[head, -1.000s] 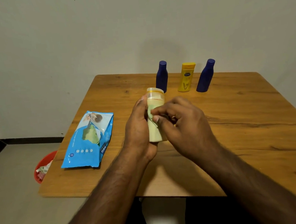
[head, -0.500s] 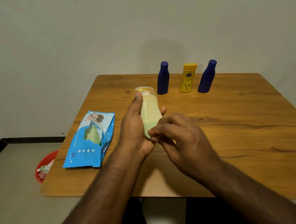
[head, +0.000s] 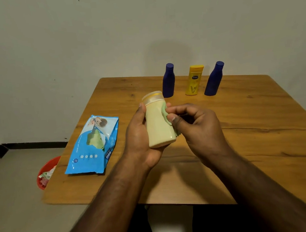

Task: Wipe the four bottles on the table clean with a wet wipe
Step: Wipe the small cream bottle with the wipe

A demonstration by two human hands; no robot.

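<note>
Centrally, above the table (head: 263,142), the cream bottle (head: 158,126) is gripped upright by the left hand (head: 141,135), fingers wrapped behind it; a green wet wipe (head: 165,112) is pinched against its right side by the right hand (head: 196,126). Two blue bottles (head: 168,80) (head: 213,79) and a yellow bottle (head: 194,80) are stood at the far edge. A blue wipe pack (head: 93,146) is laid at left.
</note>
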